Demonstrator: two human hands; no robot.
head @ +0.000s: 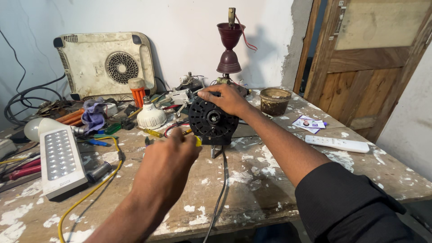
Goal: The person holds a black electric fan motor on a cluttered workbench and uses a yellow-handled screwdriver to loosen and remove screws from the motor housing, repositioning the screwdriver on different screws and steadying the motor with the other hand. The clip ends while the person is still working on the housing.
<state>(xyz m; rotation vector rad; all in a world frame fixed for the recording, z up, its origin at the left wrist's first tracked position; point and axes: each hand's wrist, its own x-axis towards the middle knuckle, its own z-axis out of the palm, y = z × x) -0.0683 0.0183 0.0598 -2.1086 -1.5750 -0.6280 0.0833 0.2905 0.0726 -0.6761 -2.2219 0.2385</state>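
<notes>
Head view is taking in a paint-flecked wooden workbench from left to right. At the far left a white LED panel lamp is lying flat, with a yellow cable curling past it toward the near edge. The left hand is hovering over the middle of the bench, fingers curled around a yellow-handled tool whose tip is pointing at the black round motor. The motor is standing on edge at the centre, a black cord running from it off the near edge. The right hand is gripping the motor's top rim. Right of the motor the bench is lying more open, holding only a brown bowl and a white remote near the right edge. A wooden door is standing beyond.
</notes>
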